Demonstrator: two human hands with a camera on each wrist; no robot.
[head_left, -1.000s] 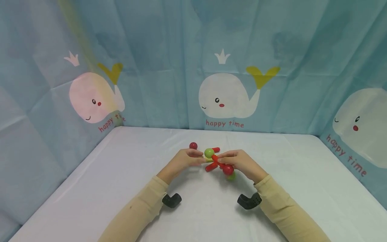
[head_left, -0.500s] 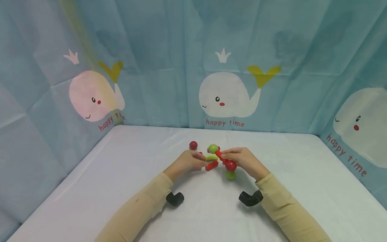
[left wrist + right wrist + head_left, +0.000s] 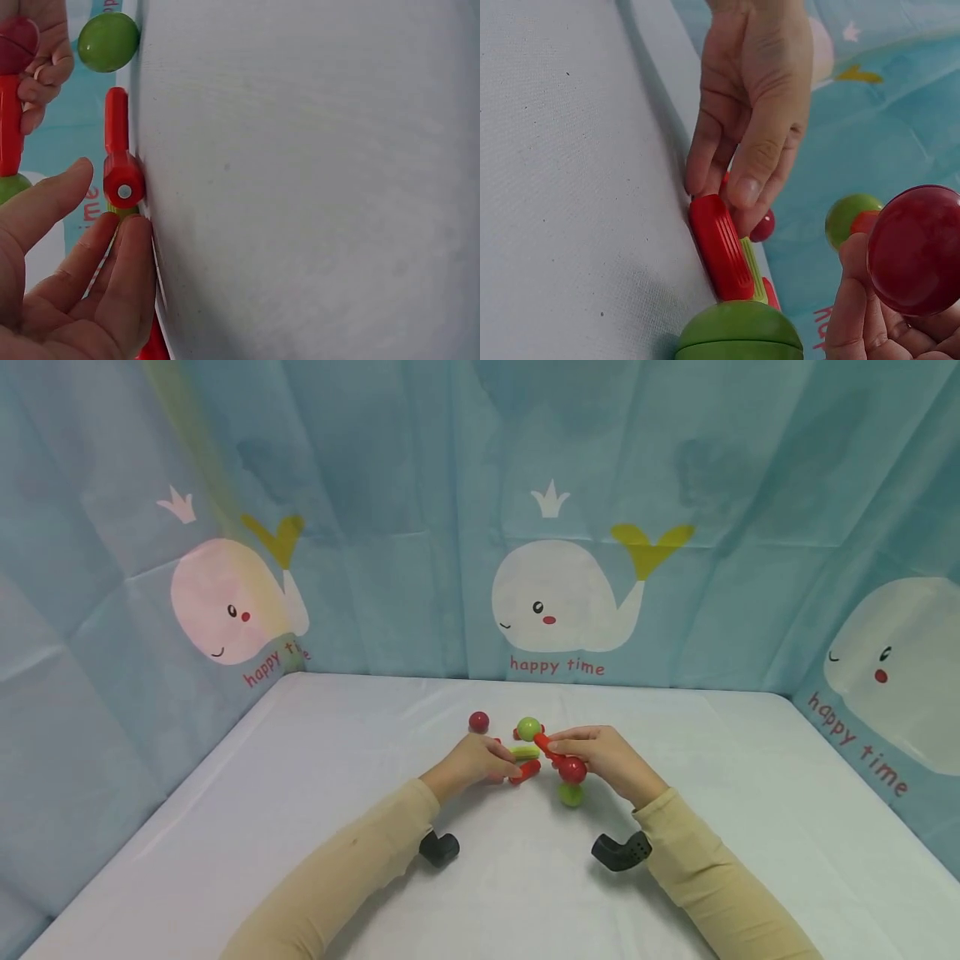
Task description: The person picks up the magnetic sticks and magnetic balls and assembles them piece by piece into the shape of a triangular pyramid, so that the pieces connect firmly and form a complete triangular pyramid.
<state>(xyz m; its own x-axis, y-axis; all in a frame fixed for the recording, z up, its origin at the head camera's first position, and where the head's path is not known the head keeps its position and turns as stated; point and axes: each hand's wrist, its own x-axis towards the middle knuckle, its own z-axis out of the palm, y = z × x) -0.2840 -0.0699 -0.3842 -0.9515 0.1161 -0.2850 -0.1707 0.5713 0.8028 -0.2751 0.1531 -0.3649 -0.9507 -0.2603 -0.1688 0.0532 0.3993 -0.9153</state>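
Linking glossy red ball (image 3: 572, 769) and green ball (image 3: 528, 728), a slim red rod (image 3: 10, 124).

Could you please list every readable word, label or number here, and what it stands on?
"happy time": blue curtain, under the middle whale.
"happy time": same curtain, under the right-hand whale.
"happy ti…e": same curtain, under the left-hand whale; a fold obscures one letter.
"ime" (part): curtain, left wrist view; other letters in the wrist views are cut off or unclear.
No lettering readable on the toy sticks or toy balls.
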